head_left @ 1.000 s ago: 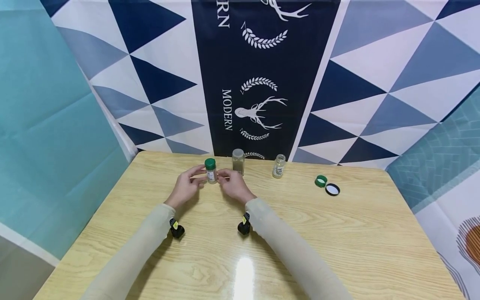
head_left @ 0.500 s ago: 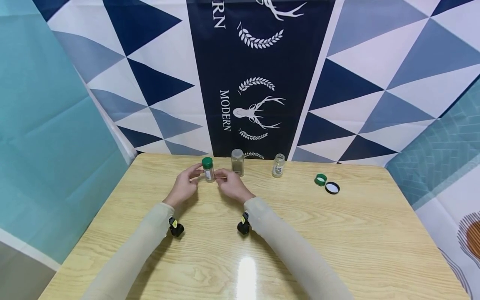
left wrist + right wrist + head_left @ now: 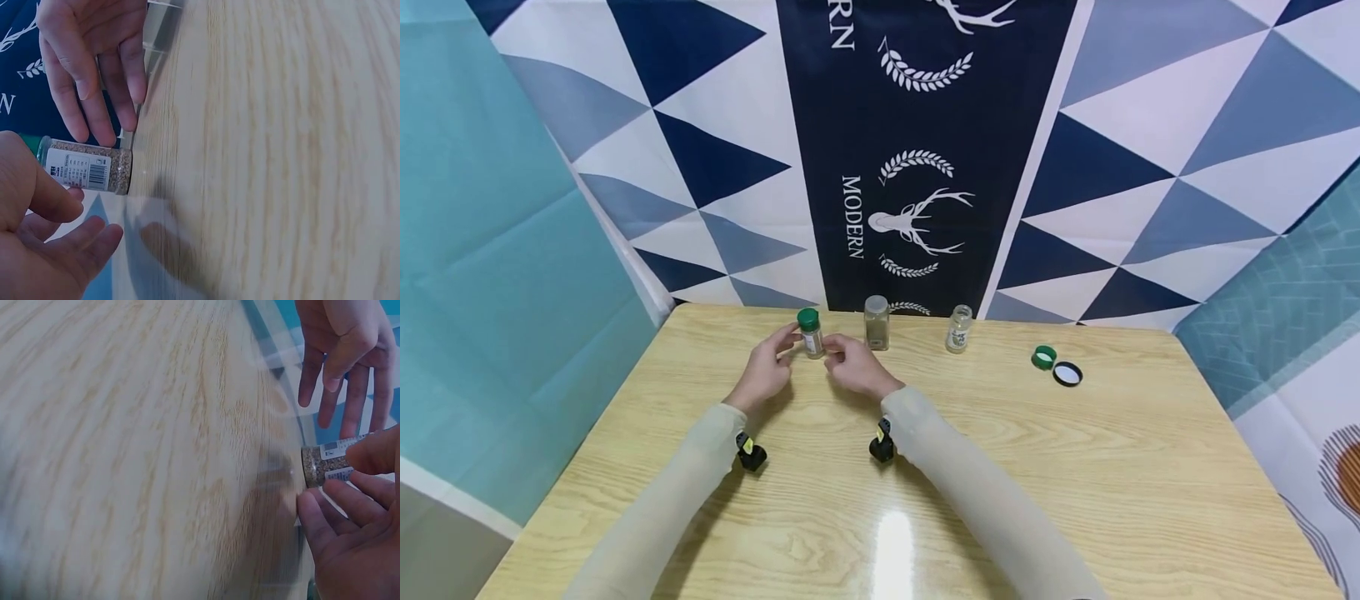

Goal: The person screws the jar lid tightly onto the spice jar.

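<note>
A pale wood-grained surface (image 3: 1075,483), glossy with one bright reflection, meets a backdrop (image 3: 715,158) of blue and white triangles; teal sheeting (image 3: 482,250) lines the left side. Near the surface's far edge, the green-capped jar (image 3: 812,337) stands upright between left hand (image 3: 765,367) and right hand (image 3: 856,367), both with fingers relaxed, uncurled.
</note>
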Available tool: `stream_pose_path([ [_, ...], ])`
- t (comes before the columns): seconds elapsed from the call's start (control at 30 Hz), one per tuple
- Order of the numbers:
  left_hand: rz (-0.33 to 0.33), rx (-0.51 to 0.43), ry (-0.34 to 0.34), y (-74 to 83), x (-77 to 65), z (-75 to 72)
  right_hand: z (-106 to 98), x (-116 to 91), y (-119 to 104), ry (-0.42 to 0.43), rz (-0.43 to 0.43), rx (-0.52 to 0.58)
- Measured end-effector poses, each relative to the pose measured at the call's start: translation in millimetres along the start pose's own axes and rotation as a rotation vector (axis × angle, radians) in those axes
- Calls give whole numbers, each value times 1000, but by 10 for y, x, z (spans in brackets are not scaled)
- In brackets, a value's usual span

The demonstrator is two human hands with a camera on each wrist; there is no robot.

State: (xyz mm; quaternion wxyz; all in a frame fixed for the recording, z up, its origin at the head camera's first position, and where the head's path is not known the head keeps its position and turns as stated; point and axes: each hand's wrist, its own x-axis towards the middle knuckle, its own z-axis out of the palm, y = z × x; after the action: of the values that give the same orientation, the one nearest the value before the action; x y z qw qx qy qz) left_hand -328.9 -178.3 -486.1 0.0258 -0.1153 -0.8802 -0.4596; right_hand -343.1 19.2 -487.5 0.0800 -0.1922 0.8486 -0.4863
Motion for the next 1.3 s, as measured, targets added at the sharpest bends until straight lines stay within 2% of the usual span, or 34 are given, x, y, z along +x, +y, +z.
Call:
stream_pose_path([
  [0.23,-7,-1,39,27,-34,-4,-34,-50,-21,-35,20,-21],
  [0.4,-35,-37,132,115,-136,-12,-159,-197,-37,-103,-42,-168],
  [0.5,-29,-60,178,173,-219,-12,-259,-301,-30,-139,-77,-246],
  [0.57,-18,-64,185,210,-289,-13,-322,-361,-12,-146,-90,-277],
  [0.77,12,-45,188,319,-541,-11,-471,-505,-13,-132,-129,-297],
  [0.97,59,-101,198,455,-659,103,-629,-589,-33,-63,-162,-272],
  [1.3,83,-206,80,659,-712,502,-882,-537,-20,189,-271,-233],
])
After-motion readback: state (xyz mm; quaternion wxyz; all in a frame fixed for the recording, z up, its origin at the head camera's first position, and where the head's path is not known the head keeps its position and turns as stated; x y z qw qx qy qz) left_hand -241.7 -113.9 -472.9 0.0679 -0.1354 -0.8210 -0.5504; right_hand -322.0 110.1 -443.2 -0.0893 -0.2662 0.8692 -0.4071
